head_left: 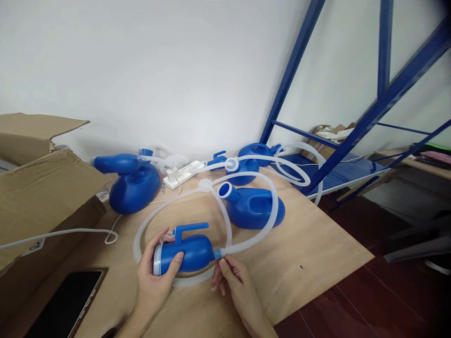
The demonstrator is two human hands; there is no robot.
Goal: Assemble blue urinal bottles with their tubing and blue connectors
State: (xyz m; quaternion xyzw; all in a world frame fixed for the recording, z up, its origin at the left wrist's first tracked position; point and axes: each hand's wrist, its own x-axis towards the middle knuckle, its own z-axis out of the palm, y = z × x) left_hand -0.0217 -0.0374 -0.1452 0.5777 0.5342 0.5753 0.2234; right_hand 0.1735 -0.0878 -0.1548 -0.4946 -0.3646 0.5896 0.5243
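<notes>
My left hand [155,281] is wrapped round a blue plastic urinal cup [195,253] with a handle on top and a pale rim at its left end. The cup lies sideways just over the table. From its narrow right end a clear connector [217,254] runs into a milky flexible tube [252,241]. My right hand [237,284] pinches the tube's end at this connector, thumb against it and the other fingers curled below. The tube loops behind the cup through a white round piece [205,185]. Behind it lies a blue urinal bottle [255,211] with an open neck.
More blue bottles [134,190] and coiled tubes [296,176] lie along the wall beside a white power strip [183,173]. An open cardboard box [45,188] and a phone [66,303] are at left. A blue metal rack [292,70] stands right of the wooden table [317,244].
</notes>
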